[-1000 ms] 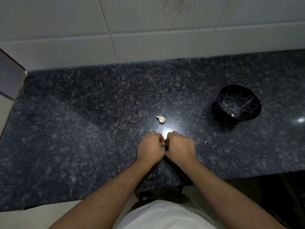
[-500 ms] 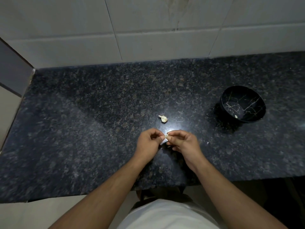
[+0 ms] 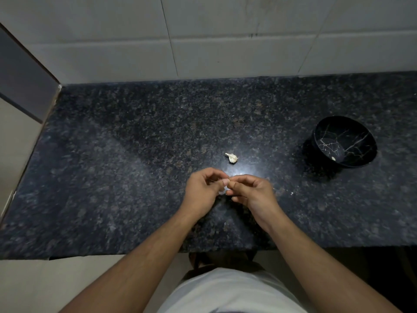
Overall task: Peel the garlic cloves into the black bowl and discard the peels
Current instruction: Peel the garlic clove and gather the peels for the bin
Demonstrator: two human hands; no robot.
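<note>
Both hands meet fingertip to fingertip just above the dark speckled worktop, the left hand and the right hand each curled and pinching a small pale garlic clove between them. Just beyond the hands lies a second, unpeeled garlic clove on the worktop. Well off to the right of the right hand stands the black bowl with gold veining, one small peeled clove resting inside it.
</note>
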